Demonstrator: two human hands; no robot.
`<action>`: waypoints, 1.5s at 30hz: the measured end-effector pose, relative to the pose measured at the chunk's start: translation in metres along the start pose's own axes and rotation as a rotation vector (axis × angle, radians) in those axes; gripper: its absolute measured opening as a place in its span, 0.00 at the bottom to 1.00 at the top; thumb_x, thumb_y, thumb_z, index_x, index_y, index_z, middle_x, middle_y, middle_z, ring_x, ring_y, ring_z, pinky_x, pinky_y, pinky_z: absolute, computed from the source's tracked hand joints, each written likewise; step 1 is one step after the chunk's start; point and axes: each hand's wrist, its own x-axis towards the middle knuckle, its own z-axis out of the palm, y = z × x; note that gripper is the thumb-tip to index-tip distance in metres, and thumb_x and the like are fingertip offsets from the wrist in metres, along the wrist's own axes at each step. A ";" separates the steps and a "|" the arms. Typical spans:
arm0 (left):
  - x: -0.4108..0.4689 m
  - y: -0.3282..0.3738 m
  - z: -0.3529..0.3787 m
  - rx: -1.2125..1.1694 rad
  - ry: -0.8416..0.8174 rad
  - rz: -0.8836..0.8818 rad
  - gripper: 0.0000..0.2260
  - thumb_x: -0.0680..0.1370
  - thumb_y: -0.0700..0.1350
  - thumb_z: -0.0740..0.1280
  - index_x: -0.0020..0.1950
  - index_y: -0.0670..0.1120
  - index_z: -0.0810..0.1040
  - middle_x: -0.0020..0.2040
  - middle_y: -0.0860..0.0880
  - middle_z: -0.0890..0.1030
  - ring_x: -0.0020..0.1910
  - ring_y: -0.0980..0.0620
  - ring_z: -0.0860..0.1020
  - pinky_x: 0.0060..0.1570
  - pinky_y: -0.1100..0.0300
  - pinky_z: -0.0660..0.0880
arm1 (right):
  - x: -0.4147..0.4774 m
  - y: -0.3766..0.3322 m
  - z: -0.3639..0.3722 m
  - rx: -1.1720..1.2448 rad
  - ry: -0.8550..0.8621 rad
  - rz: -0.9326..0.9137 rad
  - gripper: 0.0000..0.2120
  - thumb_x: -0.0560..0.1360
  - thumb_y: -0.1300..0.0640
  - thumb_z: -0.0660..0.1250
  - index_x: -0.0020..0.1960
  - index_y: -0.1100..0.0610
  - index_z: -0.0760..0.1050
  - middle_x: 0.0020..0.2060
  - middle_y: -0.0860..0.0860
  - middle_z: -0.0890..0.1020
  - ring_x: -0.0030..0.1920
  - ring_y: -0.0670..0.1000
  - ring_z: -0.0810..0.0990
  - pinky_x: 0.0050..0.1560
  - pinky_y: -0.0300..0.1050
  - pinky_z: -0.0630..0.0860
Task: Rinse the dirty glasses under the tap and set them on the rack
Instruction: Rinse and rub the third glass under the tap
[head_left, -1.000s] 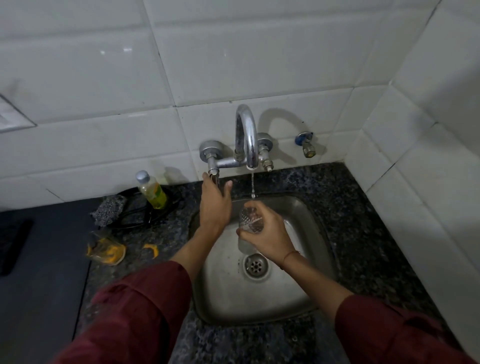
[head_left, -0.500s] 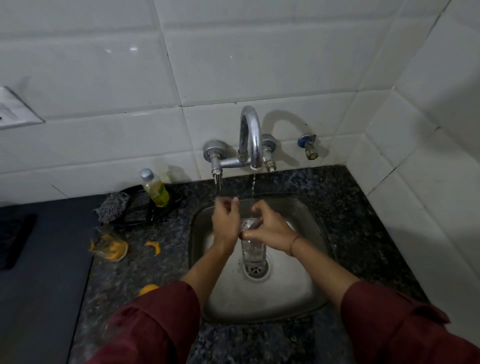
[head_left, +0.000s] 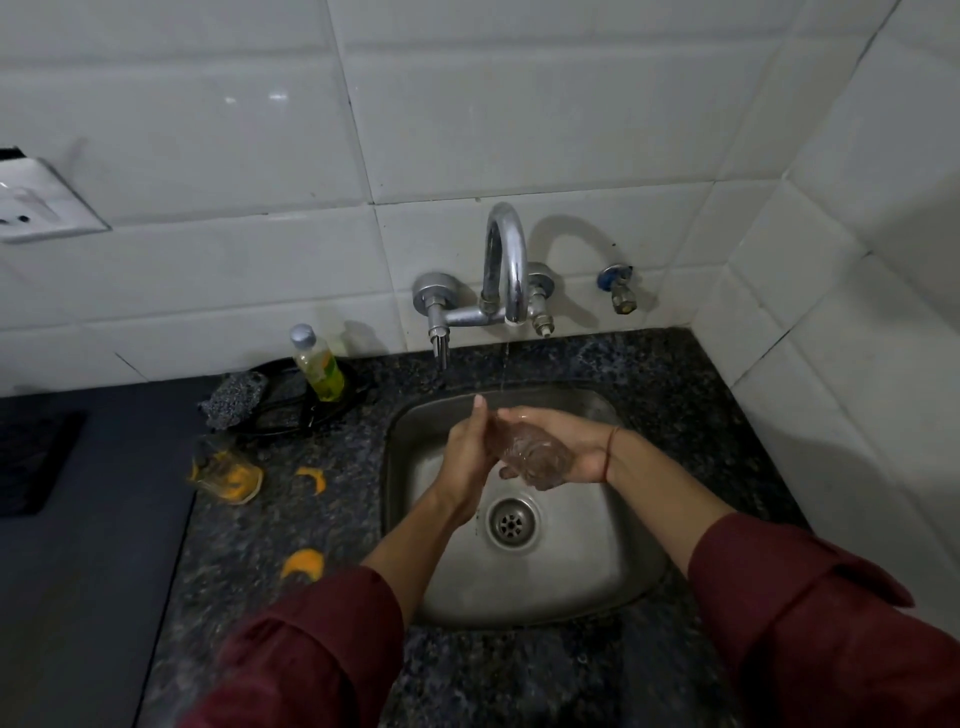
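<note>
Leaning over the sink (head_left: 613, 587), the person has both dark red sleeves (head_left: 810, 618) at its near edge and both hands working above the drain (head_left: 511, 522). The right hand (head_left: 571, 449) lies palm up over the middle of the sink, fingers curled under a clear glass (head_left: 532, 457) that rests on its side in the cupped palm. The left hand (head_left: 465, 457) stands edge-on against the glass's left end, fingers straight and pointing up, pressing rather than gripping; whether the thumb reaches inside I cannot tell. A thin stream (head_left: 503, 366) drops from the tap (head_left: 506, 260) on the wall behind the sink and lands about the fingertips.

By my reckoning this glass is mid-rinse, being rubbed, and not yet racked. No rack shows anywhere around the sink. A second glass (head_left: 226, 470), smeared orange, waits on the counter (head_left: 322, 514) left of the sink, so most of the job lies ahead.

Half a second ago the glass stood upright over the drain, the right hand gripping it from above — now it is tipped flat and that hand has rolled palm up. A second ago the left hand was up at the tap's handle.
</note>
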 end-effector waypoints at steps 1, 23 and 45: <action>-0.002 0.000 0.002 0.032 -0.013 0.026 0.25 0.87 0.53 0.55 0.56 0.33 0.79 0.49 0.37 0.82 0.49 0.42 0.80 0.54 0.49 0.77 | -0.001 -0.001 -0.002 -0.003 0.007 0.016 0.20 0.78 0.39 0.66 0.58 0.54 0.79 0.47 0.55 0.85 0.44 0.51 0.84 0.38 0.44 0.78; -0.018 0.036 0.015 0.128 0.222 -0.133 0.20 0.87 0.48 0.52 0.52 0.38 0.79 0.45 0.41 0.82 0.38 0.48 0.79 0.36 0.56 0.75 | -0.038 -0.001 0.022 -0.565 0.640 -0.845 0.25 0.66 0.47 0.81 0.57 0.53 0.75 0.49 0.47 0.84 0.49 0.45 0.83 0.49 0.40 0.81; -0.053 0.022 0.006 0.288 0.427 0.107 0.14 0.84 0.42 0.60 0.42 0.44 0.80 0.37 0.46 0.82 0.35 0.49 0.79 0.31 0.61 0.72 | -0.060 0.012 0.030 -0.436 0.625 -0.772 0.18 0.68 0.49 0.80 0.50 0.53 0.75 0.39 0.51 0.84 0.31 0.49 0.81 0.28 0.45 0.77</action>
